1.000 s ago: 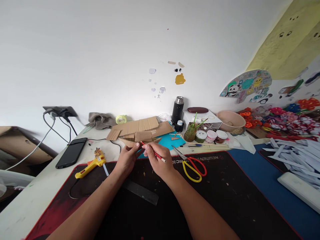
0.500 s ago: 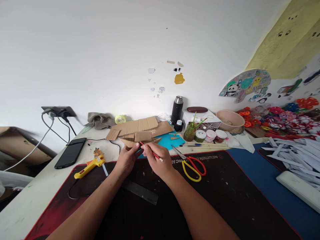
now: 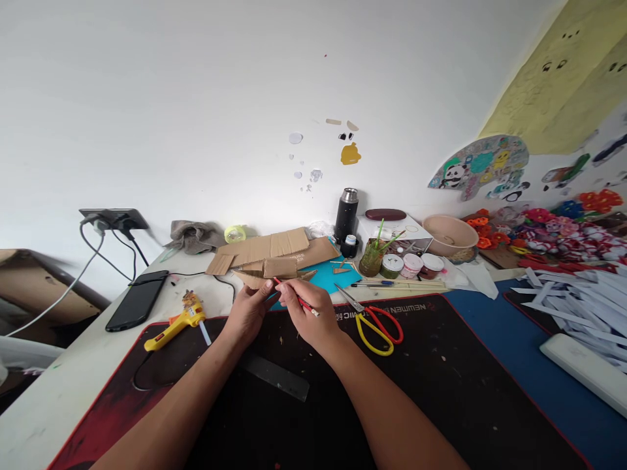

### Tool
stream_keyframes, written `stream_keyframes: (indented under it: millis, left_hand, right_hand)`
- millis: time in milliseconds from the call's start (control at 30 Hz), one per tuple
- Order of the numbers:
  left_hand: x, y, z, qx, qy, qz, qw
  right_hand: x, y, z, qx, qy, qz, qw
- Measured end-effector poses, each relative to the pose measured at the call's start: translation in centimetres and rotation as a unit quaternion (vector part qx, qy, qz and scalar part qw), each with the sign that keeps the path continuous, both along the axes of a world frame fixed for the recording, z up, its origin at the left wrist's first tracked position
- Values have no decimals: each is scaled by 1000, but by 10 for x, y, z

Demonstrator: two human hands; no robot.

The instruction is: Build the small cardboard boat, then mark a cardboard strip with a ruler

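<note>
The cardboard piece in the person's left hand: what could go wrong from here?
The red pencil in the right hand points close to the left hand's thumb, so a slip might poke it or mark the cardboard piece wrongly.

The scissors lie just beside the right hand, so a sideways move could knock them.

The yellow glue gun lies near the left forearm; if hot, which I can't tell, it might burn.

Looks like a craft workspace, with a table (image 3: 78,375) set against a white wall (image 3: 171,98). Shows it through a glue gun (image 3: 169,333), scissors (image 3: 377,328), cut cardboard (image 3: 280,267), lidded jars (image 3: 412,265), heaped paper strips (image 3: 590,307), piled bright flowers (image 3: 582,227) and cut-outs (image 3: 351,155) stuck up above.
</note>
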State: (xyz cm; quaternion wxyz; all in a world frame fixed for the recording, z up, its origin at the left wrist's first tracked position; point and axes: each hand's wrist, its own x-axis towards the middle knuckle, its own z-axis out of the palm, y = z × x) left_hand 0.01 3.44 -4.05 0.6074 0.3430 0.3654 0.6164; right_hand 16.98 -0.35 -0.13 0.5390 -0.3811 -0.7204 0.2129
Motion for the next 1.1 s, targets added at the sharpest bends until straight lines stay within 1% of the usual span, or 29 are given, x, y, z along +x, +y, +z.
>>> stream_keyframes:
  millis: [167,600,1100]
  left_hand:
    - [0,0,0,1,2,1,1000]
    - [-1,-1,0,-1,-1,-7,1000]
    - [1,-1,1,-5,-3,3,1000]
  right_hand:
    - [0,0,0,-4,-3,-1,1000]
    - [0,2,0,19,5,1,1000]
    - [1,1,0,13,2,2,1000]
